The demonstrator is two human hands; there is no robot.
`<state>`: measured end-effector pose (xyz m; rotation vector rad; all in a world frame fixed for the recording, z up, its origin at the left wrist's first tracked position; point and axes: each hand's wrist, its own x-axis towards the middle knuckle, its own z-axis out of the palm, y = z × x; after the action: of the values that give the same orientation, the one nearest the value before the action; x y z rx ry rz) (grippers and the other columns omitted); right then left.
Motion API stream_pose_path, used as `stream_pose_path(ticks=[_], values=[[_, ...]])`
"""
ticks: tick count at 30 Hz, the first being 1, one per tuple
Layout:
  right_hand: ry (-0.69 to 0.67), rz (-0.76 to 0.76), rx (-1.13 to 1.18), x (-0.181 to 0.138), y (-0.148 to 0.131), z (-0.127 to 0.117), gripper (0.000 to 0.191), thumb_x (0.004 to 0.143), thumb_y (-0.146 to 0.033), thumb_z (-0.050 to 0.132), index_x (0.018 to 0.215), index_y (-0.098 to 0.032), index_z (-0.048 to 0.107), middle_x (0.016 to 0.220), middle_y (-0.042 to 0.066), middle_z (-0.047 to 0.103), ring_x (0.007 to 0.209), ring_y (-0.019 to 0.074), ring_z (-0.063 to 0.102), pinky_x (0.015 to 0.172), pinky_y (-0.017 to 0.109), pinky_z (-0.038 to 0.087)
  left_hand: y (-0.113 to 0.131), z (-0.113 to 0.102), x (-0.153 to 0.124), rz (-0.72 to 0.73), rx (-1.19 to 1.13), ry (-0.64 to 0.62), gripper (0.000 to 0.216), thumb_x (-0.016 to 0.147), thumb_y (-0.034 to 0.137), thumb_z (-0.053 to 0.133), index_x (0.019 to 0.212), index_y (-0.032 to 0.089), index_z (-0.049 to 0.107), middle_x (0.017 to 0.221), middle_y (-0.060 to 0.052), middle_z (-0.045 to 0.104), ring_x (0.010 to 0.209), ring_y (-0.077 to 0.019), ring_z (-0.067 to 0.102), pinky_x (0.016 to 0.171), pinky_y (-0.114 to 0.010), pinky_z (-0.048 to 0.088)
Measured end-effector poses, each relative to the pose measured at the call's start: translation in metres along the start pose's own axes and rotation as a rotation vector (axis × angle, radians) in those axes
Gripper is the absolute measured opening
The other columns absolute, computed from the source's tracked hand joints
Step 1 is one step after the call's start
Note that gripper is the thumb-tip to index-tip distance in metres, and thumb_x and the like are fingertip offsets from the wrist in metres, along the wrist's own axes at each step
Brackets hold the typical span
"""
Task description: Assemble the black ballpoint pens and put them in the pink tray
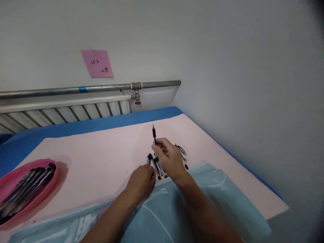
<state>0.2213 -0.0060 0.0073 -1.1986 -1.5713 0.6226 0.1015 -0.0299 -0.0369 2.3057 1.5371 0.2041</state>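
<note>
My right hand (168, 158) is closed round an uncapped pen (154, 132), its fine tip pointing up and its black grip above my thumb. Lower and to the left, my left hand (141, 180) has its fingers curled together. A dark pen cap (148, 160) sticks up at its fingertips and seems pinched there, though the fingers partly hide it. Several clear-barrelled pens (158, 167) with black and yellow ends lie between my hands. More pens and a black cap (181, 150) lie just beyond my right wrist.
A pink basket (56, 175) full of dark pens (32, 184) stands on the left of the pale pink tabletop (96, 158). Light blue cloth (162, 209) lies along the near edge. Behind are a radiator (73, 114), a metal pipe (108, 87) and a pink note (97, 63).
</note>
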Motion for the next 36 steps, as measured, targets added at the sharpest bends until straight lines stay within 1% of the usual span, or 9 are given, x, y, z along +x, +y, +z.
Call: stream_pose_path(ticks=[3,5,8,10,12,15,17,22,36], values=[[-0.006,-0.003,-0.005,0.0,0.002,0.0,0.018,0.081,-0.031,0.05,0.088,-0.017,0.058,0.069,-0.002,0.058,0.058,0.009,0.05,0.054,0.019,0.039,0.0,0.002,0.0,-0.018,-0.01,0.079,0.024,0.083,0.023,0.038,0.075,0.016,0.06,0.078,-0.009,0.061,0.071,-0.0185,0.056,0.063,-0.029,0.036],[-0.017,-0.007,-0.021,0.0,0.002,0.001,0.017,0.082,-0.031,0.05,0.088,-0.017,0.058,0.068,-0.002,0.057,0.058,0.0092,0.05,0.054,0.019,0.039,-0.007,-0.003,-0.001,-0.075,-0.142,0.159,0.016,0.079,0.02,0.045,0.073,0.016,0.059,0.075,-0.007,0.061,0.067,-0.017,0.055,0.062,-0.028,0.037],[-0.083,-0.015,-0.049,-0.002,0.002,0.005,0.016,0.082,-0.03,0.05,0.087,-0.018,0.058,0.068,-0.002,0.057,0.059,0.0097,0.05,0.056,0.02,0.038,-0.03,-0.022,-0.004,-0.234,-0.656,0.274,0.004,0.071,0.018,0.055,0.072,0.016,0.058,0.065,-0.002,0.059,0.059,-0.0139,0.054,0.058,-0.026,0.041],[-0.169,-0.025,-0.066,-0.005,0.001,0.012,0.014,0.082,-0.028,0.049,0.087,-0.018,0.058,0.069,-0.001,0.058,0.06,0.01,0.05,0.056,0.02,0.037,-0.048,-0.038,-0.007,-0.337,-1.115,0.352,0.012,0.068,0.018,0.061,0.08,0.015,0.06,0.064,0.0,0.061,0.059,-0.0129,0.057,0.06,-0.026,0.046],[-0.267,-0.036,-0.078,-0.01,-0.001,0.021,0.012,0.082,-0.026,0.049,0.086,-0.019,0.058,0.069,-0.001,0.058,0.06,0.0101,0.05,0.055,0.02,0.035,-0.064,-0.052,-0.009,-0.39,-1.461,0.434,0.02,0.067,0.016,0.065,0.086,0.012,0.062,0.068,-0.003,0.064,0.064,-0.0133,0.061,0.066,-0.027,0.05],[-0.397,-0.051,-0.08,-0.019,-0.002,0.033,0.011,0.082,-0.024,0.048,0.085,-0.019,0.058,0.067,-0.002,0.057,0.059,0.0097,0.048,0.055,0.02,0.033,-0.078,-0.063,-0.012,-0.385,-1.734,0.522,0.018,0.067,0.009,0.066,0.085,0.01,0.064,0.074,-0.006,0.067,0.072,-0.0139,0.064,0.069,-0.026,0.052],[-0.455,-0.051,-0.082,-0.023,-0.001,0.039,0.011,0.081,-0.023,0.048,0.083,-0.02,0.058,0.065,-0.003,0.055,0.058,0.0095,0.047,0.054,0.02,0.031,-0.08,-0.064,-0.013,-0.371,-1.858,0.514,0.015,0.07,0.007,0.064,0.084,0.011,0.065,0.078,-0.006,0.068,0.074,-0.0136,0.065,0.068,-0.025,0.053],[-0.492,-0.022,-0.06,-0.025,0.0,0.042,0.012,0.081,-0.022,0.048,0.087,-0.02,0.058,0.064,-0.004,0.053,0.057,0.009,0.046,0.055,0.02,0.031,-0.073,-0.062,-0.013,-0.366,-2.007,0.453,0.012,0.074,0.005,0.06,0.083,0.01,0.066,0.072,-0.004,0.066,0.067,-0.0103,0.063,0.066,-0.022,0.053],[-0.509,-0.057,-0.093,-0.025,0.003,0.042,0.014,0.083,-0.023,0.046,0.09,-0.021,0.058,0.069,-0.003,0.056,0.061,0.0096,0.049,0.055,0.02,0.031,-0.067,-0.061,-0.014,-0.369,-2.021,0.407,0.014,0.078,0.006,0.055,0.087,0.01,0.065,0.075,-0.005,0.066,0.068,-0.0107,0.062,0.065,-0.022,0.052]])
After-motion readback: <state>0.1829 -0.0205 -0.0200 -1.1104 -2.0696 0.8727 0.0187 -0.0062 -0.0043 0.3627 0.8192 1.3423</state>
